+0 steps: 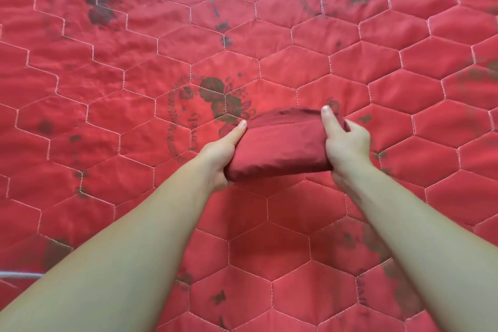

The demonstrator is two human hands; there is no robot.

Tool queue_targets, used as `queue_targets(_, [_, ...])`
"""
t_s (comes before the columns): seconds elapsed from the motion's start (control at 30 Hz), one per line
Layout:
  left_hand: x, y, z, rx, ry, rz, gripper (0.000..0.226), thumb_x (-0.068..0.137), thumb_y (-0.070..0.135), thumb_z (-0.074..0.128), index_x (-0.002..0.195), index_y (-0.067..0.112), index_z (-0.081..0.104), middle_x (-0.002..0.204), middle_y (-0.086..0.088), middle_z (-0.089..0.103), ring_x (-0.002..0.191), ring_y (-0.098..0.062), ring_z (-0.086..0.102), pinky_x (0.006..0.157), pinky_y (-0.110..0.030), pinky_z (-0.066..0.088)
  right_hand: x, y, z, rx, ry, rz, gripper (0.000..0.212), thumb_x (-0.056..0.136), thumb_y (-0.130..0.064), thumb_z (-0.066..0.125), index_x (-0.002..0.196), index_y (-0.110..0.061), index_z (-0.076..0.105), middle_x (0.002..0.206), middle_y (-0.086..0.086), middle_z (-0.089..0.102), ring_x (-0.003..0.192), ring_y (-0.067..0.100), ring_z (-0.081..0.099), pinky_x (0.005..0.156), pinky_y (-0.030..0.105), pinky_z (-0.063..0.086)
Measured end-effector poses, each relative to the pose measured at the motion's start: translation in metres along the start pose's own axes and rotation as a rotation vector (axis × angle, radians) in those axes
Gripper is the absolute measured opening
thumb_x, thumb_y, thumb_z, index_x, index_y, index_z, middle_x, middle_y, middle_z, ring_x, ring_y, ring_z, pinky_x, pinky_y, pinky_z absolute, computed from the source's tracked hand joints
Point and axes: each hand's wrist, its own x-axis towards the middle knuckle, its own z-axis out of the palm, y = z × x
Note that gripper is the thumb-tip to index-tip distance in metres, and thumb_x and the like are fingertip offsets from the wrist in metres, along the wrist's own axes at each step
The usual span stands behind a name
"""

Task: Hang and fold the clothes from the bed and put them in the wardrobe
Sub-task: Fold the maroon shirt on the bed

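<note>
I looked down at my two bare forearms reaching out over a bed. Between my hands was a small, dark red folded bundle of smooth cloth (280, 148), sitting low over the middle of the bed; I could not tell whether it touched the cover or was lifted just off it. My left hand (221, 155) held the bundle's left end, thumb lying along the top edge, the other fingers tucked out of sight beneath. My right hand (346, 143) held the right end, one finger stretched up over the top fold and the rest curled round the side. Both grips were closed on the cloth.

Under everything lay a red quilted bed cover (107, 75), stitched in pale thread into large hexagons. Faded dark prints of roses and lettering (215, 100) sat just beyond the bundle, partly hidden by it, with more dark blotches scattered across the cover. A thin pale cord (18, 275) showed at the lower left edge.
</note>
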Motion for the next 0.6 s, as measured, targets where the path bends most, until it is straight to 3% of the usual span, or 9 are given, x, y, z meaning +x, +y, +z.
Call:
queue_targets(0.1, [-0.025,0.020,-0.004,-0.040,-0.030,0.051,0.059,0.071,0.057,0.078,0.115,0.018,0.068,0.100,-0.005,0.075,0.077,-0.023,0.072,0.077,-0.040,0.060,-0.006,-0.041,0.003,0.016,-0.045,-0.081,0.035,0.087,-0.047,0.064,0.076,-0.014,0.060,0.071,0.004,0.045,0.067,0.014,0.042,0.062,0.031,0.038])
queue_targets(0.13, [-0.041,0.032,-0.005,-0.046,-0.027,0.084,0.059,0.072,0.058,0.077,0.114,0.018,0.068,0.097,-0.005,0.075,0.076,-0.024,0.072,0.076,-0.043,0.060,-0.010,-0.059,0.005,0.028,-0.061,-0.099,0.036,0.085,-0.050,0.064,0.077,-0.015,0.061,0.072,0.004,0.046,0.067,0.014,0.042,0.063,0.032,0.039])
queue_targets(0.23, [-0.103,0.075,-0.014,-0.052,0.013,0.191,0.049,0.081,0.055,0.070,0.109,0.016,0.063,0.083,-0.005,0.072,0.053,-0.021,0.069,0.048,-0.033,0.056,-0.033,-0.127,0.010,0.036,-0.092,-0.157,0.041,0.087,-0.050,0.062,0.073,-0.012,0.062,0.069,0.001,0.050,0.067,0.014,0.046,0.065,0.032,0.042])
queue_targets(0.33, [-0.176,0.121,-0.027,-0.060,0.063,0.356,0.051,0.087,0.057,0.062,0.113,0.014,0.061,0.093,-0.006,0.071,0.067,-0.022,0.070,0.057,-0.031,0.056,-0.069,-0.203,0.014,0.051,-0.119,-0.221,0.054,0.090,-0.051,0.059,0.090,0.002,0.065,0.079,0.002,0.061,0.075,0.015,0.055,0.075,0.032,0.049])
queue_targets(0.4, [-0.227,0.148,-0.038,-0.033,0.132,0.501,0.049,0.089,0.058,0.057,0.110,0.013,0.063,0.095,-0.003,0.069,0.075,-0.020,0.068,0.057,-0.024,0.053,-0.098,-0.254,0.017,0.079,-0.151,-0.223,0.061,0.082,-0.060,0.060,0.104,-0.005,0.068,0.097,0.004,0.069,0.090,0.020,0.064,0.089,0.037,0.053])
queue_targets(0.47, [-0.279,0.168,-0.051,-0.031,0.191,0.608,0.046,0.091,0.058,0.054,0.102,0.014,0.064,0.092,-0.002,0.068,0.075,-0.017,0.066,0.053,-0.022,0.052,-0.130,-0.301,0.020,0.102,-0.210,-0.215,0.043,0.088,-0.052,0.061,0.093,-0.010,0.069,0.089,0.001,0.068,0.085,0.019,0.063,0.084,0.033,0.051])
queue_targets(0.53, [-0.329,0.181,-0.067,-0.059,0.228,0.702,0.051,0.089,0.060,0.055,0.103,0.012,0.066,0.096,-0.006,0.070,0.084,-0.024,0.068,0.072,-0.034,0.059,-0.163,-0.338,0.020,0.090,-0.276,-0.250,0.031,0.094,-0.041,0.058,0.078,-0.015,0.065,0.079,-0.003,0.063,0.074,0.017,0.058,0.075,0.030,0.047])
queue_targets(0.6, [-0.377,0.184,-0.085,-0.110,0.237,0.761,0.052,0.087,0.059,0.058,0.106,0.011,0.067,0.098,-0.008,0.071,0.091,-0.027,0.070,0.083,-0.043,0.058,-0.193,-0.364,0.019,0.057,-0.349,-0.281,0.032,0.094,-0.041,0.058,0.076,-0.015,0.065,0.077,0.000,0.063,0.074,0.020,0.058,0.076,0.034,0.048])
